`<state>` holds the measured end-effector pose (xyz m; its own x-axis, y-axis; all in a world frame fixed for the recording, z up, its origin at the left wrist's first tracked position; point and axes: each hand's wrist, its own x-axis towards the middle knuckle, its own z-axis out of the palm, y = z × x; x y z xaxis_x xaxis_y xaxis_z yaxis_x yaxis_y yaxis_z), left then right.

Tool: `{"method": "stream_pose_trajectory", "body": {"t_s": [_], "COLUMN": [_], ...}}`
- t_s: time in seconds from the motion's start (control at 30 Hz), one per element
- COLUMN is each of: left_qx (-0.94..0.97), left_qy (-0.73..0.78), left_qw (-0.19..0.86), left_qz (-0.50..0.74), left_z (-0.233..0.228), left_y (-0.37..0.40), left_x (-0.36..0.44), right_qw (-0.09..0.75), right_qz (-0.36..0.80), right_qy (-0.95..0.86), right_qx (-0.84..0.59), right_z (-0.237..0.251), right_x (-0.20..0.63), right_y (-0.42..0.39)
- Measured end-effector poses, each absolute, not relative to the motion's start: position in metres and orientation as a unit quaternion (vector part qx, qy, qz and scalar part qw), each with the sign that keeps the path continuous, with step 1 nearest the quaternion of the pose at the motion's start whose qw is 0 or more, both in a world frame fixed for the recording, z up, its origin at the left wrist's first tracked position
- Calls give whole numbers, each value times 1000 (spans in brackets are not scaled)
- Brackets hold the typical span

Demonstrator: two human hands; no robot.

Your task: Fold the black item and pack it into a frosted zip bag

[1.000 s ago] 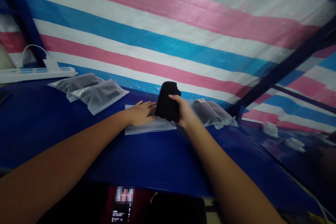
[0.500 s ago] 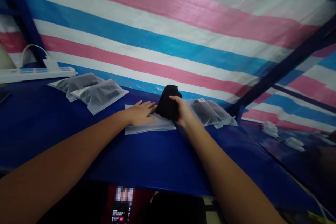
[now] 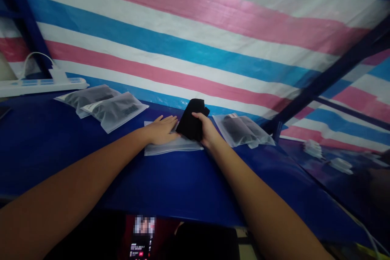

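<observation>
Black cloth (image 3: 190, 124) lower than before

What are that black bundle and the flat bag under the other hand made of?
The black bundle in the right hand looks like soft matte cloth: it folds limply and has no shine. The bag under the left hand looks like frosted translucent plastic film, thin, flat and slightly glossy.

Makeshift packing stall: striped tarp wall (image 3: 195, 36), blue table (image 3: 170, 178), bagged garments (image 3: 112, 107), power strip (image 3: 39, 84).
</observation>
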<state>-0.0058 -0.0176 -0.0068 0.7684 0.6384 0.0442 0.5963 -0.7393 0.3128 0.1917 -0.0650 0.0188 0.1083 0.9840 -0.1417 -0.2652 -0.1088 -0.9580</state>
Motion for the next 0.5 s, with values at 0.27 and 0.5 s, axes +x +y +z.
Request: {"method": "stream_pose_trajectory", "body": {"t_s": [0.27,0.5], "left_qx": [854,712], "left_qy": [432,387], "left_qw": [140,474], "left_qz": [253,343], "left_z": [-3,30], "left_y": [3,-5], "left_x": [-14,-17], "right_qw": [623,392], "right_qz": [331,-69], "right_qy": [-499,-825], "right_qx": [-503,-402], "right_z": [48,53], "right_x": [200,184], "right_y": [-74,-90]}}
